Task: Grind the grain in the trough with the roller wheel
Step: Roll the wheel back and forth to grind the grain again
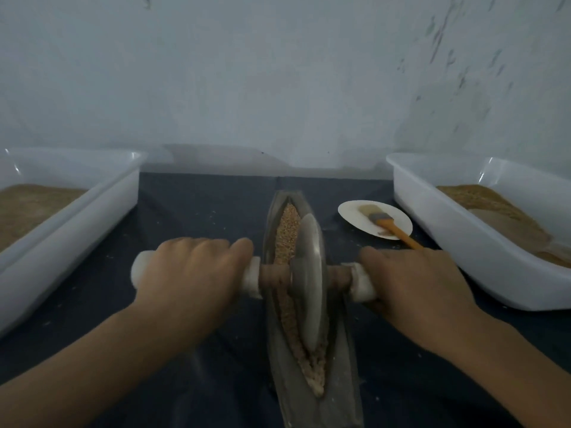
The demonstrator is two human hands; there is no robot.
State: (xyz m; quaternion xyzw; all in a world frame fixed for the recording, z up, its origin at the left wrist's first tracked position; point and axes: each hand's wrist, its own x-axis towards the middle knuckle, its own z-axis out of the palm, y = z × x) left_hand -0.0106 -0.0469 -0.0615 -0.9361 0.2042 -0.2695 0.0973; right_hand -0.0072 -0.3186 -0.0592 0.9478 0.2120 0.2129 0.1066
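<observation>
While the trough (309,381) runs lengthwise away from the person on the dark desk (200,205), the wheel (310,282) stands upright in it near mid-length, its axle crosswise. Left hand (188,273) grips the left handle, right hand (414,285) the right handle; wheel sits between them. Grain (287,233) fills the channel ahead of and behind the wheel.

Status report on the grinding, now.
Left hand and right hand grip the axle handles. Roller wheel sits mid-trough on the grain. Nothing in the way.
</observation>
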